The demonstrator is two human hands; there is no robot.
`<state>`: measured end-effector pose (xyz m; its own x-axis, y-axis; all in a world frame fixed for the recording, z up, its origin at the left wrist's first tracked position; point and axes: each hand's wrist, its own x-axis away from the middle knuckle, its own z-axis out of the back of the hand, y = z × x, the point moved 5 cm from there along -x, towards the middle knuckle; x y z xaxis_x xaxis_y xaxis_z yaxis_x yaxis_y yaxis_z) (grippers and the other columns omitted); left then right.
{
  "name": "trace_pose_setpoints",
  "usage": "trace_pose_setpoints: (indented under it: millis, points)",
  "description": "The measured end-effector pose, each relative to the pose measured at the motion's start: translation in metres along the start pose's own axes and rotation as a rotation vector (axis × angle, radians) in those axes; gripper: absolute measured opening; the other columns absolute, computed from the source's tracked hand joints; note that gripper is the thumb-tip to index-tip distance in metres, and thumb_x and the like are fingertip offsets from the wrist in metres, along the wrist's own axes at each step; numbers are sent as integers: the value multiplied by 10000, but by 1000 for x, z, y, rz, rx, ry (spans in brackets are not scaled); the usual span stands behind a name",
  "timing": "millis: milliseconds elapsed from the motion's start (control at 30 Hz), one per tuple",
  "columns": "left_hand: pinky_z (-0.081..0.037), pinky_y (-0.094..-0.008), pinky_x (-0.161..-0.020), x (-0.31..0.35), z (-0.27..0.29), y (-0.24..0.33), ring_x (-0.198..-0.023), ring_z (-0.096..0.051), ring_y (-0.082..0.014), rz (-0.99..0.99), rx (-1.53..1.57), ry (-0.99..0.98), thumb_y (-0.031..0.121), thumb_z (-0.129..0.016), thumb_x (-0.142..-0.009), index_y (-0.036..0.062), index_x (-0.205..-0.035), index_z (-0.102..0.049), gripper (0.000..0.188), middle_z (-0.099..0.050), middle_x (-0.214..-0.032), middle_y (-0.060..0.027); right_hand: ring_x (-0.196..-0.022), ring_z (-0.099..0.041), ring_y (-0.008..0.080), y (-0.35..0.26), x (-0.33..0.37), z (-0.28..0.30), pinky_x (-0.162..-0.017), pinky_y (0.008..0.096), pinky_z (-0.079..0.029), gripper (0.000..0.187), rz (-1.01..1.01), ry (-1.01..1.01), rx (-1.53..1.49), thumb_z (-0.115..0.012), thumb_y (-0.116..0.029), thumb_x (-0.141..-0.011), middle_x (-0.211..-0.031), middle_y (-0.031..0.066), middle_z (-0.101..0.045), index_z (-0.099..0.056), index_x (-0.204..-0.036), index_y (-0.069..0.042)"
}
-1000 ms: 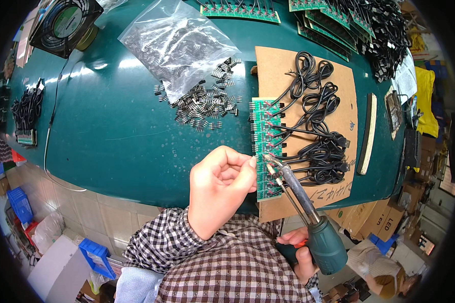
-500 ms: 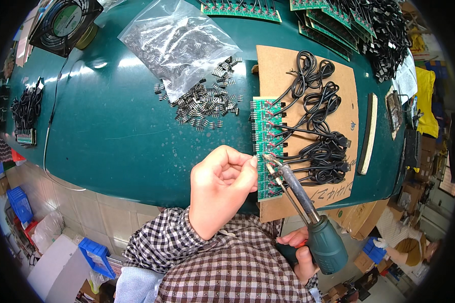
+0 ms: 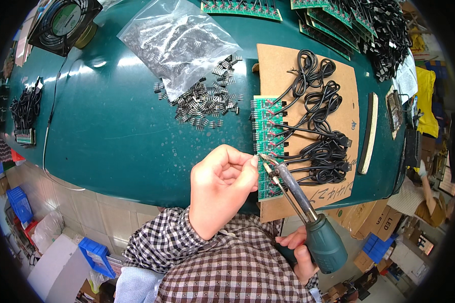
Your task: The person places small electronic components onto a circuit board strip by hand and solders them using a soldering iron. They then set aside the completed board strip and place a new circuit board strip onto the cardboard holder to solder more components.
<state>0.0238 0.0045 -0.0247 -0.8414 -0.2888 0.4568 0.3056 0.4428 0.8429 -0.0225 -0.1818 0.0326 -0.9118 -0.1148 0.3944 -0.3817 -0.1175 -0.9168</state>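
My right hand (image 3: pixel 299 255) is wrapped round the grip of a green-handled soldering iron (image 3: pixel 326 243). A thin guide tube runs along its metal barrel. The iron's tip rests at the left edge of a green circuit board panel (image 3: pixel 262 126), which lies on a cardboard sheet (image 3: pixel 333 116). Close beside the tip, my left hand (image 3: pixel 221 189) pinches thumb and forefinger together at the board's edge; what sits between them is too small to make out. Coiled black cables (image 3: pixel 321 151) run rightward from the board. Small pin connectors line the upper part of its left edge.
Loose pin connectors (image 3: pixel 202 103) spill from a clear plastic bag (image 3: pixel 179 45) on the green table (image 3: pixel 116 146). A black fan (image 3: pixel 63 22) stands at the far left. Boards with cables (image 3: pixel 333 25) are stacked far right. A pale strip (image 3: pixel 369 134) lies beside the cardboard.
The iron's tip has shifted slightly left, to the board's edge near my left fingertips. My left hand stays in place. A person's arm in the right background has moved.
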Motion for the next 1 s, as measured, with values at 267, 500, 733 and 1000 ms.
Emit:
trace_pose_setpoints:
  millis: [267,500,733,1000]
  points:
    - [-467,-174,-522,1,-1,0,-589,-549,-56,13,31,16,30,-562,-815,-48,-797,-509,96,-581,-708,-61,-608,-530,209,2,4,3,-664,407,-524,359,-58,17,37,-577,-310,-785,-664,105,-464,-475,-751,33]
    - [-489,-190,-522,0,-1,0,-592,-571,-83,-3,1,14,28,-554,-817,-49,-797,-513,90,-582,-709,-75,-621,-531,205,6,8,5,-701,425,-511,403,-128,5,20,-600,-343,-778,-652,92,-470,-467,-823,35]
    - [-510,-208,-516,0,0,1,-586,-591,-112,-21,-9,12,24,-546,-819,-49,-797,-515,82,-583,-704,-89,-623,-532,207,6,10,5,-703,431,-506,465,-144,0,37,-594,-337,-784,-647,82,-475,-419,-954,59]
    - [-513,-212,-518,0,-1,1,-591,-595,-116,-11,-6,13,21,-541,-820,-50,-795,-514,80,-587,-710,-96,-628,-539,210,2,9,7,-664,405,-526,369,-19,20,32,-551,-328,-808,-654,116,-479,-460,-756,25]
